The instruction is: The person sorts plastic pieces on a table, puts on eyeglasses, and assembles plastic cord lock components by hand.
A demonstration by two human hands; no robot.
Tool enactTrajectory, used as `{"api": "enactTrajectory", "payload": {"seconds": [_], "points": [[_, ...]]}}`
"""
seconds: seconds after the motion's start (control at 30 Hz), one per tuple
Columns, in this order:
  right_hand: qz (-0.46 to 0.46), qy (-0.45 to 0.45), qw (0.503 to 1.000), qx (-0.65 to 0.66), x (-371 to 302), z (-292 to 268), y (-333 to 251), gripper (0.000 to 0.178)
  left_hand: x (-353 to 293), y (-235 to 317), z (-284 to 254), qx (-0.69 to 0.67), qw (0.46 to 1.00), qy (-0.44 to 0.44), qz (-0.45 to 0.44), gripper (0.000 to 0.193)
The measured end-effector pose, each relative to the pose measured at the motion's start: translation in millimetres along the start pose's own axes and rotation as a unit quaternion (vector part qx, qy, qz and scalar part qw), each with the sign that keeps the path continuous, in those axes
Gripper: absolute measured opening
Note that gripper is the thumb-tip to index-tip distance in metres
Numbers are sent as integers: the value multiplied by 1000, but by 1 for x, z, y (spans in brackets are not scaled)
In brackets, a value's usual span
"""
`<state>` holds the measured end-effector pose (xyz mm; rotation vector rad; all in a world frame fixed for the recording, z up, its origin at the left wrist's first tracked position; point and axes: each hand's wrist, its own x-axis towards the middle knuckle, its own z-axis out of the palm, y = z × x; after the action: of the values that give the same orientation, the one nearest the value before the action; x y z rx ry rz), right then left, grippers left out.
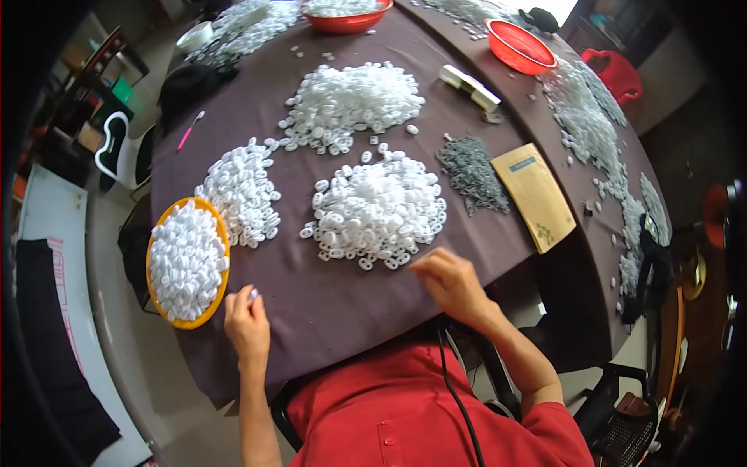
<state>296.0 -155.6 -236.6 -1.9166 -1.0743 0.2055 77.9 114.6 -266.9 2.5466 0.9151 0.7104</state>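
My left hand (247,327) is beside the yellow oval basket (226,268), its fingertips pinching a small white plastic piece (254,294). Small white pieces (185,261) fill that basket. My right hand (454,286) is at the near right edge of a heap of white oval plastic pieces with holes (377,206). Its fingers are curled together, and whatever they may hold is hidden. Another heap of white pieces (243,191) lies against the basket's far right side, and a larger heap (350,101) lies farther back.
Right of the heaps lie a pile of small grey metal parts (473,173), a tan envelope (533,198) and a white-and-black box (469,88). Two red basins (520,48) stand farther off. Pale pieces (583,117) cover the right-hand table. A pink stick (186,138) lies at left.
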Motion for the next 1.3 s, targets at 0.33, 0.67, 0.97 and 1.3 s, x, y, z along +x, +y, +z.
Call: {"api": "enactTrajectory", "payload": {"seconds": [0.33,0.67,0.97,1.3], "points": [[97,162,959,-209,13,-60,70,9,-8,5,-2,-11,999,-6,-40,31],[95,109,943,-299,25,-51,77,8,-13,3,-1,-5,1000,7,-29,37],[130,131,925,-331,32,-42,90,5,-18,26,8,-36,999,22,-3,35],[52,201,920,-333,-2,-72,81,10,-24,22,12,-2,1000,16,23,28]]}}
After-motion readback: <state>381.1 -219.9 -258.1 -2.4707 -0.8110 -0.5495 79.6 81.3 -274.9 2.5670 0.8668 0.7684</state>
